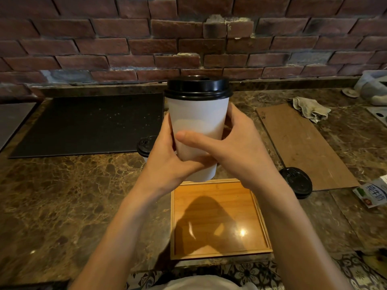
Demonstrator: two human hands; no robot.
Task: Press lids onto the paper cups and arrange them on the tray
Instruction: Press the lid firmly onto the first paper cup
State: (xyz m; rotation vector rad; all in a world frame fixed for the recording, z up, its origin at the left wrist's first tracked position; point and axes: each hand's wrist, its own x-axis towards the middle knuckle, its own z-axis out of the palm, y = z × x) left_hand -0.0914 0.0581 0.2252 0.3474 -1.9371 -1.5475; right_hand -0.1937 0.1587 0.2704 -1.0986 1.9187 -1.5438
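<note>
The wooden tray (219,255) lies bare at six o'clock, directly under the lidded paper cup (198,126). Left hand (167,162) and right hand (240,149) both wrap it, axis upright; lowering straight down should seat it.

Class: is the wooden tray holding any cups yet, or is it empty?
Empty: the wooden tray shows only shadow and glare.
</note>
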